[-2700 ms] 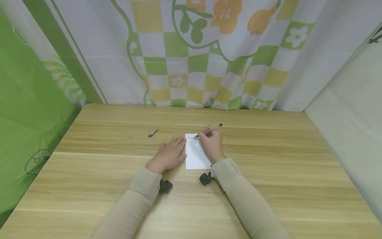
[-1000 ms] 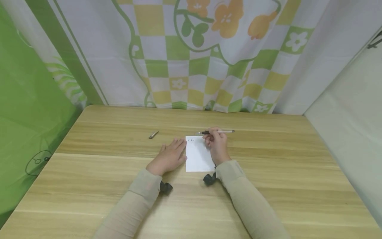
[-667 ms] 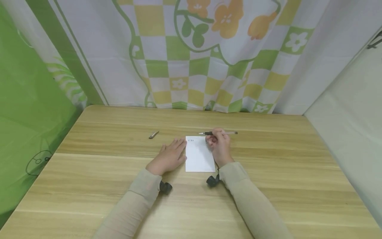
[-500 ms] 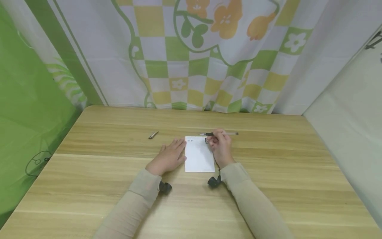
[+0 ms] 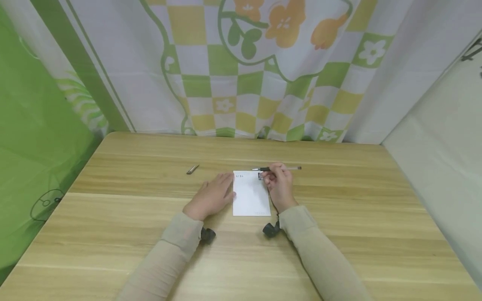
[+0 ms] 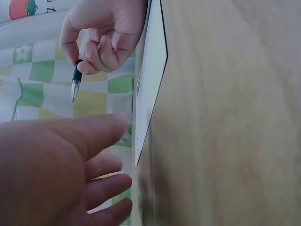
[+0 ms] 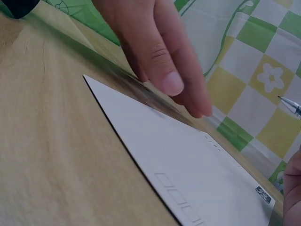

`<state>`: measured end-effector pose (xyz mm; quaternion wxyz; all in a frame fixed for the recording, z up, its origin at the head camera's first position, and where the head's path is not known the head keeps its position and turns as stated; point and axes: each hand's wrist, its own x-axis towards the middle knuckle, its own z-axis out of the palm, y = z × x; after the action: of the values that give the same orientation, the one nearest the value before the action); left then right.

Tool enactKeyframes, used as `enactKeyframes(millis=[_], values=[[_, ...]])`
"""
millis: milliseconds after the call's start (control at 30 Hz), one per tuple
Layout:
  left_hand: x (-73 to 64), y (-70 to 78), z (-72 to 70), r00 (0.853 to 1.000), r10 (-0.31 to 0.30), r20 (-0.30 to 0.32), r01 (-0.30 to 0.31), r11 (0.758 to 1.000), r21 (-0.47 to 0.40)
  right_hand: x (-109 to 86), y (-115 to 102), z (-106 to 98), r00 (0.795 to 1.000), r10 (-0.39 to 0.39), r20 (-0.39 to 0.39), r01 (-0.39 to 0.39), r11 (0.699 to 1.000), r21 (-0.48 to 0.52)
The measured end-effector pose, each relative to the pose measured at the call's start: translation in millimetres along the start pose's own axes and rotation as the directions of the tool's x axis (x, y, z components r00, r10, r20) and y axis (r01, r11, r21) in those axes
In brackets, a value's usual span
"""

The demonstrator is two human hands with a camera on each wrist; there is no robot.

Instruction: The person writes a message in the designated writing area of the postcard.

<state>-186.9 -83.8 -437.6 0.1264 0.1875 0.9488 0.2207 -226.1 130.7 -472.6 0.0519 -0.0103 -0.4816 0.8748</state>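
Note:
A white postcard (image 5: 250,198) lies on the wooden table, with a row of small dark marks (image 5: 239,176) at its top left and a dark stamp (image 5: 260,176) at top right. Its lower corner carries pale printed boxes (image 7: 173,194) in the right wrist view. My right hand (image 5: 280,188) pinches a black-gripped pen (image 6: 77,77), raised with the tip pointing left and off the paper. My left hand (image 5: 212,197) hovers at the card's left edge, fingers extended and holding nothing; the right wrist view has its fingertips (image 7: 171,84) above the surface.
A small pen cap (image 5: 193,169) lies on the table to the left, beyond the left hand. A checked, flowered curtain (image 5: 248,83) hangs behind the table's far edge. Dark wrist cameras (image 5: 270,230) sit below both sleeves.
My right hand has drawn back to the right from the written line, lifting the pen off the paper and uncovering the stamp. My left hand stays near the card's left edge.

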Motion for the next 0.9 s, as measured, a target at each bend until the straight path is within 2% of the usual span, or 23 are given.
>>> enactKeyframes(millis=[100, 167, 267, 400, 500, 633, 733, 800, 900], values=[[1.9, 0.4, -2.2, 0.997, 0.016, -0.073, -0.015, 1.000, 0.010, 0.6, 0, 0, 1.000, -0.001, -0.004, 0.001, 1.000, -0.002], [2.9, 0.0, -4.2, 0.990, 0.039, -0.135, -0.038, 0.999, 0.016, 0.6, -1, 1, 1.000, 0.000, -0.004, 0.000, 1.000, -0.005], [4.0, -2.4, -7.1, 0.973, 0.046, -0.227, -0.046, 0.999, 0.008, -0.1, -2, 1, 1.000, 0.003, -0.006, -0.003, 1.000, -0.018], [3.5, -7.4, -12.9, 0.946, 0.008, -0.323, -0.021, 0.999, -0.034, -0.8, -2, 1, 1.000, 0.010, -0.007, -0.010, 1.000, -0.023], [2.0, -11.2, -19.9, 0.917, -0.004, -0.399, -0.026, 0.997, -0.070, -0.8, -2, 1, 1.000, 0.013, -0.004, -0.013, 1.000, -0.023], [0.5, -19.4, -29.2, 0.860, -0.014, -0.511, -0.050, 0.992, -0.112, -0.7, -2, 0, 1.000, 0.009, 0.003, -0.009, 1.000, -0.028], [-0.9, -27.4, -35.3, 0.819, -0.042, -0.572, -0.045, 0.989, -0.138, -0.8, -2, 0, 1.000, 0.005, 0.008, -0.004, 1.000, -0.031], [-1.7, -33.7, -38.3, 0.802, -0.067, -0.594, -0.029, 0.988, -0.149, -0.9, -2, 1, 1.000, 0.006, 0.010, -0.005, 1.000, -0.027], [-2.8, -42.4, -41.3, 0.790, -0.106, -0.603, -0.001, 0.985, -0.175, -1.0, -1, 1, 1.000, 0.006, 0.010, -0.006, 1.000, -0.023]])
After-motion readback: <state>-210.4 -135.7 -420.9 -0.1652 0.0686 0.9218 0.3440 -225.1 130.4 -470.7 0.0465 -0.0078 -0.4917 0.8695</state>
